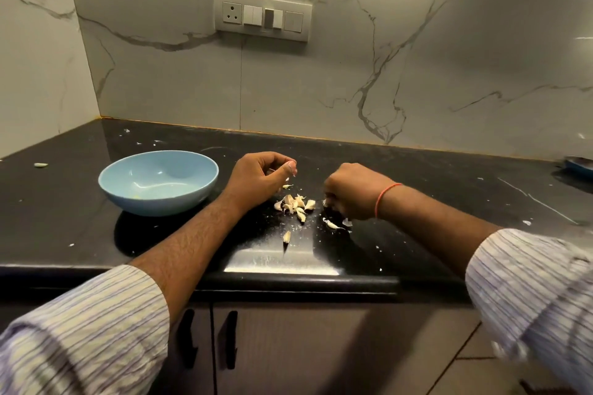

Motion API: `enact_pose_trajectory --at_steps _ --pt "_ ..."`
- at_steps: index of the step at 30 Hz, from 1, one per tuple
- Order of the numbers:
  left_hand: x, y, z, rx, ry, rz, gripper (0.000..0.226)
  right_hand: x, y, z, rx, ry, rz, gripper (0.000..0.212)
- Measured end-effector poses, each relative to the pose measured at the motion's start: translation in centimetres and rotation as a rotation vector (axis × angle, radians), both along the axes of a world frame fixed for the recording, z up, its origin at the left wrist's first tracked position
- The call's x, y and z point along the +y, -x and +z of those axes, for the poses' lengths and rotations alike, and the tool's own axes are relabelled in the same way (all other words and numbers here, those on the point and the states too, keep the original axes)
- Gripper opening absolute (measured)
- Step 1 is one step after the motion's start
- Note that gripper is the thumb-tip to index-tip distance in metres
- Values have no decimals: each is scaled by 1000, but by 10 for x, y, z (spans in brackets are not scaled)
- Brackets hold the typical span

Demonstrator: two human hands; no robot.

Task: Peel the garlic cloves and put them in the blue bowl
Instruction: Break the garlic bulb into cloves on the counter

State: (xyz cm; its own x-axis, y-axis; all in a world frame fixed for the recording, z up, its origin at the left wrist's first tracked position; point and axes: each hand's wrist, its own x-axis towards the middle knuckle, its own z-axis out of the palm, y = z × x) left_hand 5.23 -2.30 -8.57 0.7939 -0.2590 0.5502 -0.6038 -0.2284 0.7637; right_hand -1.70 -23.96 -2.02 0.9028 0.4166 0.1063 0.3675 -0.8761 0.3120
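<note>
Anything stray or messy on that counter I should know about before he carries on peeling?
Yes. One pale piece lies alone at the counter's far left edge, well away from the garlic pile between the hands. White skin flecks are scattered across the black top. The blue bowl looks nearly empty.

Home kitchen. Black polished stone countertop [417, 176] in a corner; white marble-veined wall tiles [449, 58] rising directly behind it; socket-and-switch plate [262, 15] on the wall above it; dark cabinet doors [288, 349] with black handles below its front edge; tiled floor [465, 362] beneath.
</note>
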Motion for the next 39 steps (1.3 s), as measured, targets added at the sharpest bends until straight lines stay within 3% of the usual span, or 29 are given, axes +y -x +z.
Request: enact_pose_trajectory --at_steps 4,7,9,14,18,20,30,39 --pt "-1 0 2 -27 -4 42 16 -7 1 24 -102 -31 -24 18" --pt "-1 2 1 -25 -9 46 16 8 11 13 -14 242 -31 17" --pt "-1 2 2 -24 -17 45 16 11 10 8 -3 235 -31 20" --pt "-2 3 1 -36 -23 0 20 2 -4 29 -144 -363 50 20" --pt "-5 5 -1 -65 -63 -28 21 6 -15 7 -11 -868 70 20" --pt "-5 3 -2 -112 -96 -2 17 4 -23 -1 55 -1027 88 24" --pt "-5 -1 0 -187 -258 69 10 3 -40 -37 32 -1225 207 20" --pt "-6 0 5 -87 -161 78 20 11 -49 -54 57 -1411 241 15"
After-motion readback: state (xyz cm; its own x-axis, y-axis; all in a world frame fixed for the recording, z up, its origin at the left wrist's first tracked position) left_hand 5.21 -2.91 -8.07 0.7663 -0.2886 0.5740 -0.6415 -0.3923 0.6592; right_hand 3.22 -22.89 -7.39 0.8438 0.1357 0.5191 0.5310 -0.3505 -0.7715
